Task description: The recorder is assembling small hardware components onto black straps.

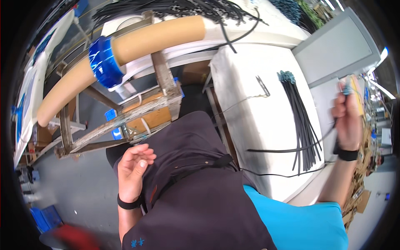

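White-covered tbl [266, 121] R of the body, takes up much of the R half. Dk apron [200, 196] fills lower ctr, blue sleeve beside it on R.

Worn wooden frame [118, 121] upper L, past the knees. Tan curved tube [162, 36] runs across above it, passing thru a shiny blue ring [104, 62]. Grey box [339, 43] at far R end of tbl, tilted in view. Heap of blk cables [183, 9] on white surface along top edge.

Bundle of blk cables [302, 121] lies lengthwise on R part of tbl; teal ends grouped at far end, loose tails fanned toward the body.

L hand [134, 166]: nothing in it, fingers loosely bent, thumb apart, raised near apron & near corner of frame.

R hand [348, 118]: blurred, at R edge of tbl, fingers closed on a single blk cable [279, 150]. Its tail hangs from the hand & runs L across the bundle's lower pt, free end on white cover. Teal fitting [346, 89] shows at R fingertips; exact grip n/c (blur).

Small dk pronged tool [262, 86] on tbl, L of bundle, apart from both hands; thin wire [239, 101] trails from it toward L edge.
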The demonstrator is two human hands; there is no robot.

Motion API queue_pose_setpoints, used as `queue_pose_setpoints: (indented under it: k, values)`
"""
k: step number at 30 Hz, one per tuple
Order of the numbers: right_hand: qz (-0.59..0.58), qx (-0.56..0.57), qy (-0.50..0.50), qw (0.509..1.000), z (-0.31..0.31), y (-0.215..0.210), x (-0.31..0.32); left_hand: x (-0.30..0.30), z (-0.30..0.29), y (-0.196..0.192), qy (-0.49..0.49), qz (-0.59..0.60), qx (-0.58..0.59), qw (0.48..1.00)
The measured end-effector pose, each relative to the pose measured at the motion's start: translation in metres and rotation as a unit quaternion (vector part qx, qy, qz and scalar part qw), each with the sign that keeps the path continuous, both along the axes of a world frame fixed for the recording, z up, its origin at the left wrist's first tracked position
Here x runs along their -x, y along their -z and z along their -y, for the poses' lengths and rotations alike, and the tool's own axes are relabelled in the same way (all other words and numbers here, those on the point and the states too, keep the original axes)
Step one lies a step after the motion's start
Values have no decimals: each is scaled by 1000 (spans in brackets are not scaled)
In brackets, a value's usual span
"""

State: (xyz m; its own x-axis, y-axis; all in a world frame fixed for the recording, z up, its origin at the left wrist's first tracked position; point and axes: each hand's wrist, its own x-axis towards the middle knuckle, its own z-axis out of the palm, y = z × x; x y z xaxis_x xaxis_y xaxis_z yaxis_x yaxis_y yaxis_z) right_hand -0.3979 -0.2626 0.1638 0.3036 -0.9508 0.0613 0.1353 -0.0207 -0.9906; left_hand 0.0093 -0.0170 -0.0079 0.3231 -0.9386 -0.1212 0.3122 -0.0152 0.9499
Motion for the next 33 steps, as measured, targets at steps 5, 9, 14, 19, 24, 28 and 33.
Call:
queue_pose_setpoints:
  k: [5, 9, 14, 19, 24, 28, 33]
  values:
    - [-274, 179, 200, 924, 29, -165, 184, -5, 11, 13, -18, 6, -44, 999]
    - [-428, 324, 319, 781, 37, -173, 193, 6, 34, 10, -1, 1, -36, 999]
    - [-519, 282, 279, 757, 106, -46, 188, 17, 35, 7, 14, 13, -52, 998]
    - [-468, 126, 234, 843, 171, 144, 179, 11, 17, 16, -19, 5, -102, 995]
    - [-447, 72, 220, 864, 222, 241, 158, 15, 19, 15, -43, -5, -130, 991]
    - [-408, 42, 227, 883, 244, 258, 140, 25, 32, 21, -31, -2, -136, 990]
    - [-383, 111, 238, 886, 243, 277, 133, 32, 41, 30, -11, -8, -154, 988]
